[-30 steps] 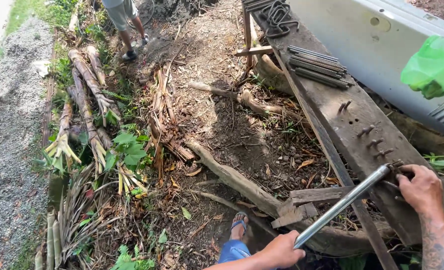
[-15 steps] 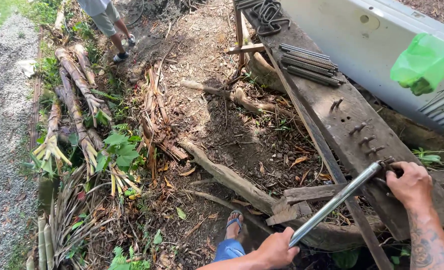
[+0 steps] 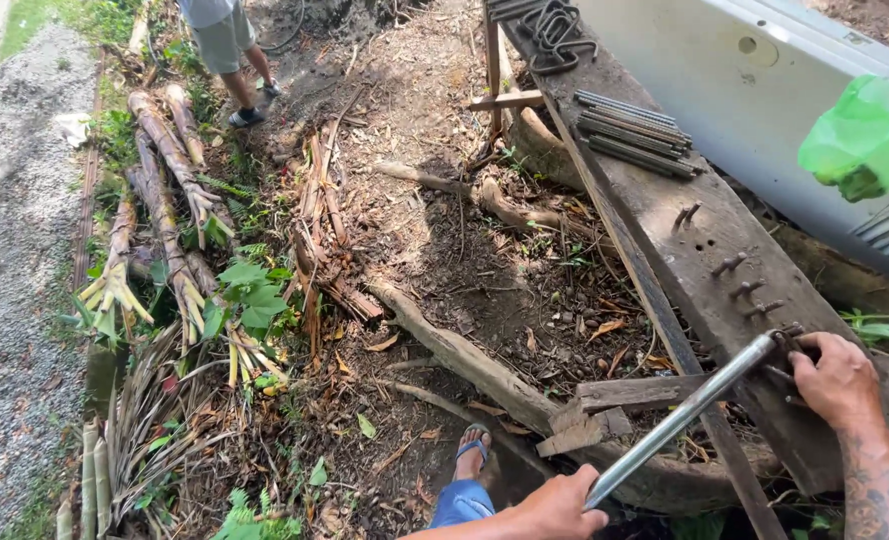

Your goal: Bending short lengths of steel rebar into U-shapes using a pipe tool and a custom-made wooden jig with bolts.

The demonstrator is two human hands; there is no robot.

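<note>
Pipe: one metal pipe (image 3: 680,420), laid slanting from the plank's edge down to the left hand.
Left hand (image 3: 555,508): fingers clamped on the pipe's lower end.
Right hand (image 3: 837,380): fingers curled at the pipe's upper end; what they grip cannot be told.
Plank (image 3: 705,290): one; about five bent nails (image 3: 745,290) are counted.
Rods (image 3: 630,135): one bundle, laid on the plank.
Bag (image 3: 865,135): one, green; contents hidden.

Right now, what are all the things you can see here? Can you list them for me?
Metal pipe: one, silver, slanting over the plank.
Wooden plank: one, dark, bent nails in it, right.
Metal rods: one bundle, grey, on the plank's far part.
Plastic bag: one, green, top right.
Cut stalks: several, brown, left.
Other person's legs: top left.
Left hand: grips the pipe's lower end.
Right hand: at the pipe's upper end.
</note>
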